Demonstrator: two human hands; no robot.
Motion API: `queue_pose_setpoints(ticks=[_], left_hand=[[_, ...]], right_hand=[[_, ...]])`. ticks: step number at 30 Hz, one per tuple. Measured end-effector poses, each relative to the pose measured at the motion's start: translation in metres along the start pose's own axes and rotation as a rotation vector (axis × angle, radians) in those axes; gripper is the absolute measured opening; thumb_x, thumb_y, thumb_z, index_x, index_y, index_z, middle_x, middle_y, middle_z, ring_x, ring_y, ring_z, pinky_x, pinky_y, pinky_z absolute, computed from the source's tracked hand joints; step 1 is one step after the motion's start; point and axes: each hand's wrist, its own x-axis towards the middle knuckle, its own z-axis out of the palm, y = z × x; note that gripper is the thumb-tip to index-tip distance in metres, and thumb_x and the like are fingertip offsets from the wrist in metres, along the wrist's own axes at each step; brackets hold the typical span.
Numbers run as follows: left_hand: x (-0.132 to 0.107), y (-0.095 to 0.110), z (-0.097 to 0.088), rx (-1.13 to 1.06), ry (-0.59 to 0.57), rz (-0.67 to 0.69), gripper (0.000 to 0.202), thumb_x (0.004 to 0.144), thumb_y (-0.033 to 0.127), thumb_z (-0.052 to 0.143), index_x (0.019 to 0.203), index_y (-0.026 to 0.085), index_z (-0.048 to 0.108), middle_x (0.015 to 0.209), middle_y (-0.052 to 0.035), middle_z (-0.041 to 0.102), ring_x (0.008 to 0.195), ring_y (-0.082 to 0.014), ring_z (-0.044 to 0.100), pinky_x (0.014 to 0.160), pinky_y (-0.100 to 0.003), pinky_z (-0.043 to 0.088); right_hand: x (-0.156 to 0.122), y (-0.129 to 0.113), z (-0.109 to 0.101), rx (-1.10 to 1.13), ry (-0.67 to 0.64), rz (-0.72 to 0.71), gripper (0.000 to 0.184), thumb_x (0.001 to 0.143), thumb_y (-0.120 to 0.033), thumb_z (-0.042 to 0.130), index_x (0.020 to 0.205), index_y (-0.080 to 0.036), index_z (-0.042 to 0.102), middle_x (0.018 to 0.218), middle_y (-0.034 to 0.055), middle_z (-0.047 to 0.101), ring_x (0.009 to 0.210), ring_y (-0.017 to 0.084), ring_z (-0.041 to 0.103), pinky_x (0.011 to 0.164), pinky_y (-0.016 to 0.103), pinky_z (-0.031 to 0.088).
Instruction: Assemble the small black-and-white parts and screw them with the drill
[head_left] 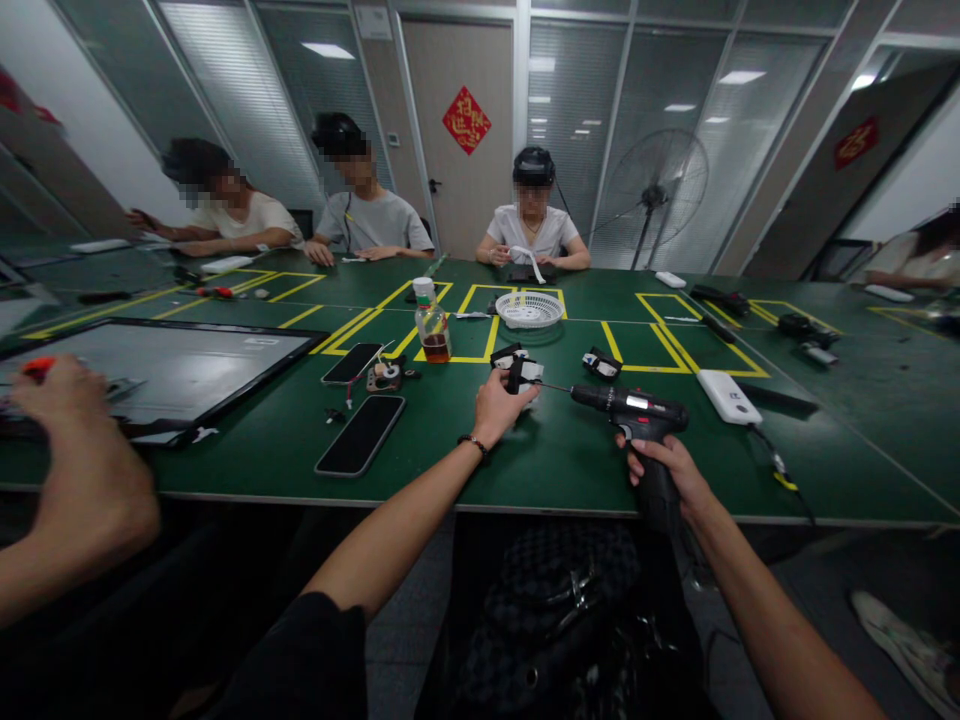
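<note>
My right hand (pixel 667 465) is wrapped round the grip of a black cordless drill (pixel 637 410), which lies level and points left. Its long thin bit reaches a small black-and-white part (pixel 527 370) in front of my left hand. My left hand (pixel 500 410), with a dark beaded bracelet at the wrist, has its fingers closed on that part. Whether the bit's tip sits in a screw cannot be made out. A similar black-and-white part (pixel 601 364) lies on the green table just beyond the drill's chuck.
Left of my hands lie a phone (pixel 360 435), a second phone (pixel 352 363), a small motor-like assembly (pixel 385 373) and a bottle (pixel 433 325). A white basket (pixel 529 310) stands beyond; a power bank (pixel 727 397) sits right. A co-worker's arm (pixel 75 480) works over a large panel (pixel 187 365).
</note>
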Motion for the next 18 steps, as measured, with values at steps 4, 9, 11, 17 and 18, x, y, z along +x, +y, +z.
queue_pose_setpoints(ticks=[4, 9, 11, 17, 18], left_hand=[[0.0009, -0.0017, 0.0016, -0.006, 0.01, 0.01, 0.056, 0.066, 0.056, 0.076, 0.108, 0.021, 0.061, 0.105, -0.0103, 0.071, 0.097, -0.0242, 0.067, 0.084, -0.034, 0.049], [0.0012, -0.0034, 0.0015, 0.02, 0.011, 0.021, 0.056, 0.067, 0.059, 0.074, 0.108, 0.022, 0.061, 0.105, -0.0092, 0.071, 0.097, -0.0239, 0.066, 0.084, -0.033, 0.048], [0.001, -0.0029, 0.0008, 0.048, 0.022, 0.028, 0.058, 0.067, 0.059, 0.074, 0.109, 0.022, 0.06, 0.106, -0.0095, 0.071, 0.098, -0.0242, 0.066, 0.084, -0.033, 0.048], [0.0004, 0.0004, -0.002, 0.109, 0.046, 0.039, 0.06, 0.067, 0.059, 0.074, 0.113, 0.023, 0.058, 0.109, -0.0096, 0.069, 0.101, -0.0255, 0.064, 0.085, -0.034, 0.047], [0.0003, 0.001, -0.0024, 0.107, 0.045, 0.042, 0.06, 0.067, 0.058, 0.074, 0.113, 0.023, 0.058, 0.11, -0.0097, 0.069, 0.102, -0.0257, 0.064, 0.085, -0.034, 0.047]], right_hand=[[0.0002, 0.0008, -0.0006, -0.003, 0.002, -0.005, 0.021, 0.078, -0.03, 0.07, 0.091, -0.015, 0.064, 0.095, 0.0086, 0.064, 0.053, 0.009, 0.048, 0.045, 0.027, 0.052], [0.0004, 0.0009, -0.0003, -0.003, 0.0, -0.008, 0.022, 0.077, -0.031, 0.07, 0.091, -0.015, 0.064, 0.097, 0.0089, 0.064, 0.053, 0.009, 0.048, 0.045, 0.027, 0.052], [0.0004, 0.0007, -0.0002, -0.007, 0.004, -0.006, 0.023, 0.077, -0.031, 0.071, 0.091, -0.015, 0.065, 0.096, 0.0091, 0.064, 0.052, 0.009, 0.048, 0.045, 0.026, 0.052], [0.0001, -0.0004, 0.0006, -0.003, -0.002, -0.001, 0.023, 0.077, -0.031, 0.072, 0.09, -0.014, 0.064, 0.095, 0.0093, 0.065, 0.053, 0.009, 0.049, 0.045, 0.026, 0.052], [0.0, -0.0005, 0.0007, 0.001, -0.001, -0.002, 0.022, 0.077, -0.031, 0.072, 0.09, -0.014, 0.064, 0.095, 0.0092, 0.065, 0.053, 0.009, 0.048, 0.045, 0.026, 0.051]])
